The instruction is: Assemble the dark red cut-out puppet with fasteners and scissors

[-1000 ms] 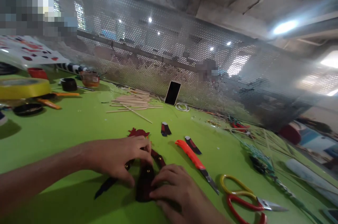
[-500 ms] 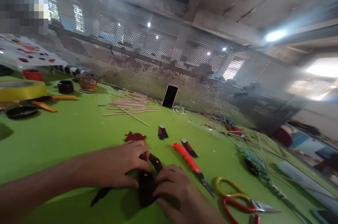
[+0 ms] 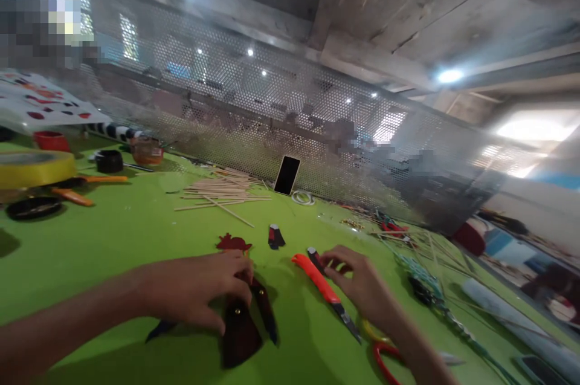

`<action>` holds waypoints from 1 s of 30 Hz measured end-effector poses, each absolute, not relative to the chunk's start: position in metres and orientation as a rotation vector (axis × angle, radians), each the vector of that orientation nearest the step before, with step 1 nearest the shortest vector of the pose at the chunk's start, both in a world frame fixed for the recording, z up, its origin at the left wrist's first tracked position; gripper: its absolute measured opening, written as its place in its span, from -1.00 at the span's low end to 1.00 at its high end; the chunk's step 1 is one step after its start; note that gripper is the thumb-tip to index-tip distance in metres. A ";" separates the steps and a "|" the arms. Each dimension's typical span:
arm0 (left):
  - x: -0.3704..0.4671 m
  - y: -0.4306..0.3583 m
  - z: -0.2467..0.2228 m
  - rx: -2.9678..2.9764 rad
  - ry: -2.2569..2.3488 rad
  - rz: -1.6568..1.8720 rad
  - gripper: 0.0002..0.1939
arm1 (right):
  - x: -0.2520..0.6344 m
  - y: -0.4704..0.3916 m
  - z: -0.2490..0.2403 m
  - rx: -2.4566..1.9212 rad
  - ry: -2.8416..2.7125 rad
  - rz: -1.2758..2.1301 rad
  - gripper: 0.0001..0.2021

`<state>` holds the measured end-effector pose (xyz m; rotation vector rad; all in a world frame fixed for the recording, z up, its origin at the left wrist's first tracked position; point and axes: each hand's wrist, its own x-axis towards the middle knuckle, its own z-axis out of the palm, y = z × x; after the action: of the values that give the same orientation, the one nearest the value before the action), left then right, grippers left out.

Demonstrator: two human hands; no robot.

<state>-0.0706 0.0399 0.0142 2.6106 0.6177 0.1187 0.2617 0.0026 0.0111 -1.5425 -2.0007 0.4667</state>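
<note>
My left hand [image 3: 203,285] is curled over a dark, jointed cutout figure [image 3: 242,336] lying on the table. Small gold fasteners show at its joints, a red head piece [image 3: 233,242] pokes out beyond the fingers, and part of the figure is hidden under the hand. My right hand [image 3: 356,276] is at a small dark cutout piece with a pale tip [image 3: 312,252], its fingers bent closed around the piece's near part. Beside it lies a knife with an orange handle [image 3: 317,279]. Another dark cutout piece [image 3: 274,237] rests farther back. Scissors [image 3: 385,361] lie partly under my right forearm.
A pile of thin wooden sticks [image 3: 222,188] and a phone-like dark slab [image 3: 287,175] are toward the back, by a perforated metal screen [image 3: 254,101]. At left are yellow tape [image 3: 36,167] and a black lid [image 3: 34,208]. Green cord [image 3: 475,330] runs along the right.
My right hand has left the jointed figure and moved right and away to the small dark piece beside the knife. My left hand stays on the figure, and the view has shifted slightly.
</note>
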 end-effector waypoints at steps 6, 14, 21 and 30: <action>-0.074 0.049 0.010 2.632 0.598 0.176 -0.56 | 0.294 0.067 -0.015 -1.894 -2.006 0.484 -0.65; -0.068 0.053 0.002 2.658 0.761 0.243 -0.66 | 0.290 0.097 -0.027 -2.030 -1.971 0.735 -0.85; -0.063 0.053 -0.015 2.632 0.602 0.381 -0.66 | 0.282 0.093 -0.009 -1.885 -1.790 0.634 -0.85; -0.058 0.047 -0.023 2.646 0.433 0.444 -0.57 | 0.237 -0.003 -0.010 -1.564 -1.908 1.080 -0.83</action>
<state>-0.0575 0.0472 -0.0230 2.6464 0.4330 0.4441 0.2370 -0.0028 -0.0100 -1.5638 -1.9081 1.0795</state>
